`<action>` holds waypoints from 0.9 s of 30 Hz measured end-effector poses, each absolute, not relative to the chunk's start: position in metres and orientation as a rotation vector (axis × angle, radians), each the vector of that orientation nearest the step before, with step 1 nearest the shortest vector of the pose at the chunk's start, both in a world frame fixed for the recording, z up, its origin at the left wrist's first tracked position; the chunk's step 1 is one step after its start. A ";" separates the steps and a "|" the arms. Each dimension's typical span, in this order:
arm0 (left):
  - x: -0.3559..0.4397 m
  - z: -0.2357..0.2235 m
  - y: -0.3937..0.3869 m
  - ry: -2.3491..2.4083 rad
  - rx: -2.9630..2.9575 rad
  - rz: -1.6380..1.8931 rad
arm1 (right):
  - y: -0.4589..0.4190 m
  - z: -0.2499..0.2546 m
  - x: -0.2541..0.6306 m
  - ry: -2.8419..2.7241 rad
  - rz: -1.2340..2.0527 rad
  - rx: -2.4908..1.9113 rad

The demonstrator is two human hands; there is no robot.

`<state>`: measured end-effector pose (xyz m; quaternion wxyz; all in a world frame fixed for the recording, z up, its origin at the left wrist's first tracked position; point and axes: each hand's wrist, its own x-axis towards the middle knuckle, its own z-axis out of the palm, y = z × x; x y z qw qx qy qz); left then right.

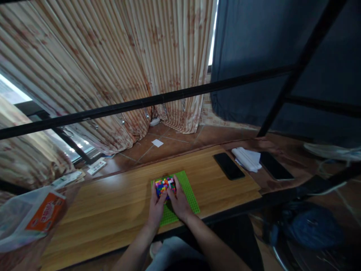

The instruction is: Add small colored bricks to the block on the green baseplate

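A block of many-coloured small building bricks [164, 184] sits over the green studded baseplate [190, 191]. Around its left side my left hand [156, 201] is closed, thumb on the near face. On the opposite side my right hand [178, 197] grips it too, with the thumb across the front. Both hands hide the block's lower edge, so I cannot tell whether it touches the baseplate. The baseplate lies flat on the wooden board [113, 210], near its front edge.
A black phone [229, 166] lies on the board's right part. Beyond it are a white packet [246, 158] and a dark tablet-like slab [275, 166]. At the left stands a translucent bag with an orange label [45, 212]. A black metal rail [158, 98] crosses behind the board.
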<state>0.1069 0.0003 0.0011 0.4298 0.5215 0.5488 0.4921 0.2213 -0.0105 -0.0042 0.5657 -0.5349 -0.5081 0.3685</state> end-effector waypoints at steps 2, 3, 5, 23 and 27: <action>0.109 0.003 -0.002 1.341 1.328 1.249 | -0.012 -0.005 0.221 -1.230 0.847 -1.246; 0.109 0.004 -0.003 1.326 1.338 1.243 | -0.013 -0.005 0.221 -1.247 0.835 -1.242; 0.109 0.003 -0.004 1.301 1.352 1.210 | -0.013 -0.006 0.221 -1.263 0.819 -1.251; 0.107 -0.012 -0.005 1.348 1.481 1.223 | -0.016 -0.011 0.229 -1.387 0.844 -1.396; 0.106 -0.011 -0.007 1.397 1.572 1.215 | -0.017 -0.012 0.234 -1.436 0.853 -1.417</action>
